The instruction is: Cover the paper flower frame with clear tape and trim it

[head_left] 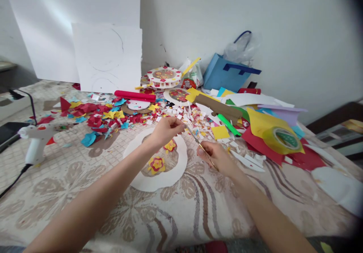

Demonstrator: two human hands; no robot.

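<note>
Glue gun (35,141): white, upright at the left edge of the frame, cord trailing to the lower left.
Coloured scraps (92,113): red, yellow and blue paper pieces, heaped left of centre.
White ring (181,166): lies flat in the centre of the frame, broad-banded, its outer edge slightly wavy, its middle brownish and see-through-looking; the left forearm covers part of it.
Paper flowers (157,164): two show inside the ring, layered in yellow and red, the lower left one yellow outermost.
Left hand (167,130): above the ring, fingertips pressed together at the tool's tip; anything between them is too small to tell.
Metal tool (195,136): slim, slanting, gold-coloured towards its lower end.
Right hand (217,155): right of centre, fingers curled round the tool.
</note>
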